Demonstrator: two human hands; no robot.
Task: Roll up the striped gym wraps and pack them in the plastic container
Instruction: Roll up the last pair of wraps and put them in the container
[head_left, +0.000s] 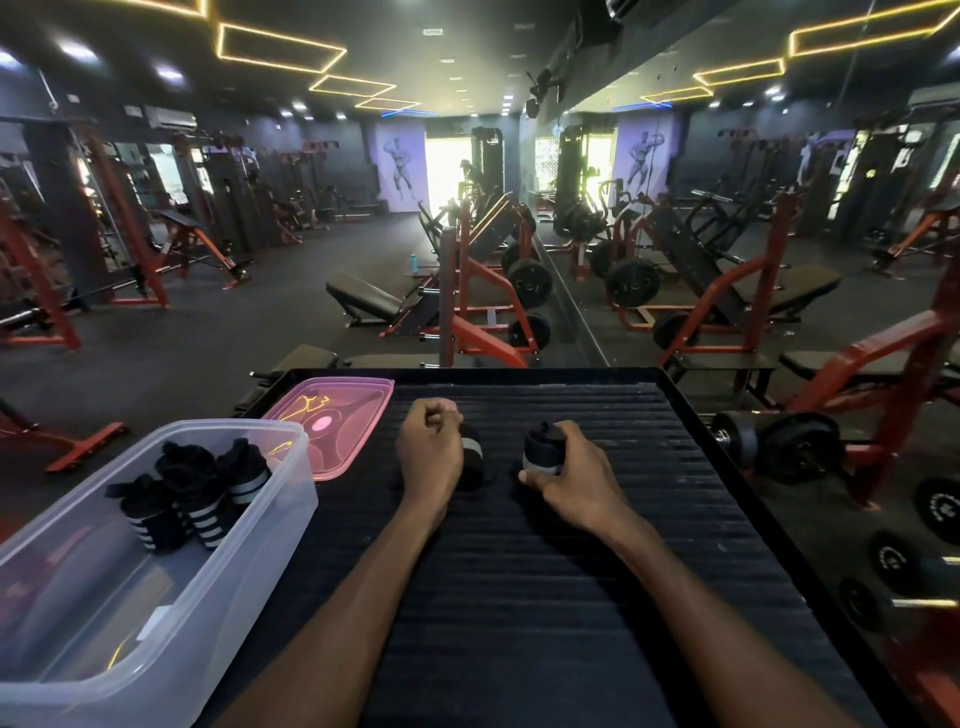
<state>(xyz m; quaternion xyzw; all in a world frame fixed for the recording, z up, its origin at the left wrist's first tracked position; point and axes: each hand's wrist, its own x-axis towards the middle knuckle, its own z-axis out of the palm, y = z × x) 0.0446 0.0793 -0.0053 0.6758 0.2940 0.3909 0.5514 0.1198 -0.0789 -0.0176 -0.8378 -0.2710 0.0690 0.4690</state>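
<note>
Black rolled wrap (542, 448) — gripped in right hand (576, 473)

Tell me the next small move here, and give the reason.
Probably carry the rolled wrap gripped in the right hand across to the plastic container, beside the three rolls already inside; it looks fully rolled, and the left hand holds another wrap.

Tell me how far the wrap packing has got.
Done: three rolled black striped wraps stand in the clear plastic container. In hand: the right hand grips a rolled wrap; the left hand rests against another. Left: packing both; the pink lid lies off.
</note>
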